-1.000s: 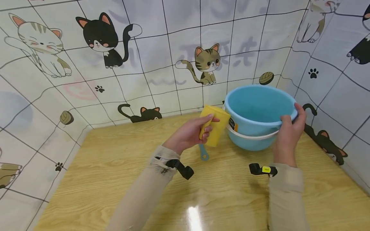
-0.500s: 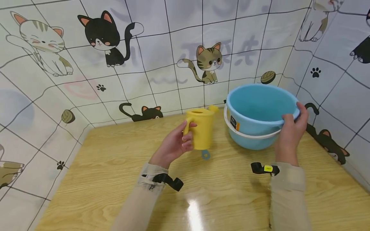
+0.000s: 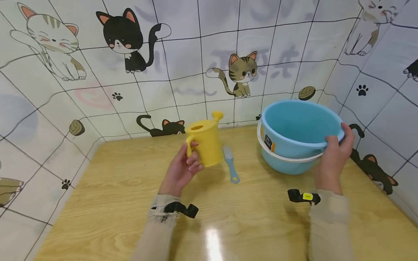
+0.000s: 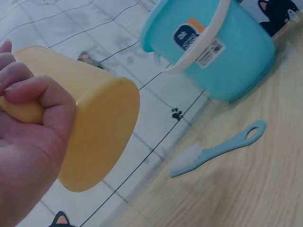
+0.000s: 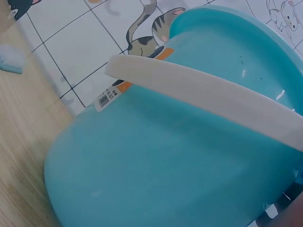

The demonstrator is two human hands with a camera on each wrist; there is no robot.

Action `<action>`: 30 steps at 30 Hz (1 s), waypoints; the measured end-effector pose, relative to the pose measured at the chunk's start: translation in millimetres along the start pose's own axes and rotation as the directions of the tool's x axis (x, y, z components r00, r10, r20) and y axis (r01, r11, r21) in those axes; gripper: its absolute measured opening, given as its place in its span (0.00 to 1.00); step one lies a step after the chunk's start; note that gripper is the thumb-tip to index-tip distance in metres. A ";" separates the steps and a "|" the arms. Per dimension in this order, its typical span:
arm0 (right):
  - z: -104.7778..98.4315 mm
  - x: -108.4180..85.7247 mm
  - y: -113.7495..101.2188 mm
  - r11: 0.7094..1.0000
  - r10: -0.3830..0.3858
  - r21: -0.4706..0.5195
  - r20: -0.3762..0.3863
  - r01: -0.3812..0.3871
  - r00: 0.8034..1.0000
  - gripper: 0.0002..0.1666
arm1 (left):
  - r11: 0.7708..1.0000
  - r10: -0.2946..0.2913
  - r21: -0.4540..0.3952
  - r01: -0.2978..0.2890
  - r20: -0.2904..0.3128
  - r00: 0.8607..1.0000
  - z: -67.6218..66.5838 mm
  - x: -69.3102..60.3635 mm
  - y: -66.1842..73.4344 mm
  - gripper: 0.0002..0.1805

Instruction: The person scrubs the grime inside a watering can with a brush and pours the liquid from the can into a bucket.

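Observation:
A yellow watering can [image 3: 207,145] is held up above the table by my left hand [image 3: 183,168], its fingers curled round the handle. In the left wrist view the can [image 4: 102,132] shows its flat bottom. My right hand [image 3: 334,157] grips the near right rim of a light blue bucket [image 3: 290,152], thumb against the rim. The bucket tilts slightly toward me and its white handle [image 3: 287,158] hangs down across the front. Between the can and the bucket, a blue brush [image 3: 231,166] with pale bristles lies on the table.
The wooden table [image 3: 124,203] meets a cat-patterned tile-print wall covering [image 3: 183,72] at the back and both sides. A label [image 3: 269,143] is stuck on the bucket's side. In the right wrist view the bucket [image 5: 165,156] fills most of the frame.
My left hand has carried the watering can leftward, away from the bucket, and turned it so its opening and spout show. The brush is now uncovered. My right hand keeps its grip on the bucket rim.

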State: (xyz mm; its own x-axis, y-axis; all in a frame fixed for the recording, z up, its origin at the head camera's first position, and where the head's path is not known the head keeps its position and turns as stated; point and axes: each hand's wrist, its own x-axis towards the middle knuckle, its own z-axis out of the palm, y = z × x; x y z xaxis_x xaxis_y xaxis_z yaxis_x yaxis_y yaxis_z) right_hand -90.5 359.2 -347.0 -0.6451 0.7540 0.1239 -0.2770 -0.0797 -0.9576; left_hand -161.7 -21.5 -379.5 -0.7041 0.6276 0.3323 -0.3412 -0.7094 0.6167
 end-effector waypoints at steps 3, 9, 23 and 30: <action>-3.1 -2.7 2.4 1.000 0.005 -0.008 -0.013 -0.005 1.000 0.29 | 0.999 0.034 -0.031 -0.035 -0.016 0.999 -7.4 -7.4 8.4 0.22; -5.5 -2.6 2.3 0.999 -0.010 0.031 -0.020 0.011 1.000 0.29 | 0.997 0.072 -0.012 -0.073 -0.046 0.996 -16.1 -23.2 29.6 0.23; 0.5 -3.6 -0.4 0.998 0.022 0.052 -0.037 -0.020 0.999 0.29 | 0.995 0.097 0.017 -0.096 -0.266 0.959 -56.2 -70.6 56.8 0.19; 3.3 -0.4 -0.1 0.994 0.027 0.109 -0.033 -0.024 0.999 0.29 | 0.992 0.103 0.104 -0.069 -0.370 0.923 -68.4 -86.4 66.7 0.19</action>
State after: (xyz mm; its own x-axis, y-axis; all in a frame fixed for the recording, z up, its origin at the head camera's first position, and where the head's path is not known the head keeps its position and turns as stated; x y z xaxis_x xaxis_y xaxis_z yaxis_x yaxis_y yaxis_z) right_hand -92.5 356.8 -346.1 -0.6286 0.7727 0.0888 -0.3378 -0.1684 -0.9260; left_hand -166.2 -145.0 -416.0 -0.9157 0.3875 0.1068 -0.2247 -0.7139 0.6632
